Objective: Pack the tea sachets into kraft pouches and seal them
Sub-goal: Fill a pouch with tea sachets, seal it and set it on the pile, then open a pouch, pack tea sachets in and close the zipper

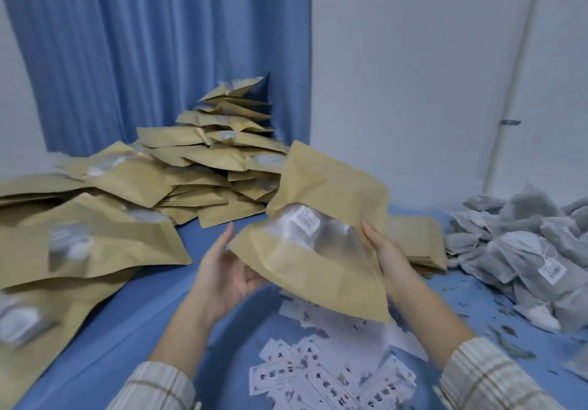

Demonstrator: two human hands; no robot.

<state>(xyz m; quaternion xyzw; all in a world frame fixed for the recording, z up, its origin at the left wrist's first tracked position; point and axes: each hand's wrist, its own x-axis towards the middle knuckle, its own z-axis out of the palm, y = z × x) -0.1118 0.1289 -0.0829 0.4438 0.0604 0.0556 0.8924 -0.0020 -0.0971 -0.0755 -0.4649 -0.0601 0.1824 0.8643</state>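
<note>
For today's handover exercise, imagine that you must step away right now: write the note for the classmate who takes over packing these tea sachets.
Right hand: grips the right edge of the held kraft pouch, thumb on its front.
Left hand: open, palm under the pouch's left corner.
The held pouch has sachets showing through its clear window; I cannot tell whether its seal is closed.
Done: a large pile of filled pouches lies to the left and at the back.
Left: the heap of loose tea sachets on the right; flat empty pouches lie behind the right hand. Printed paper slips lie near you.
</note>
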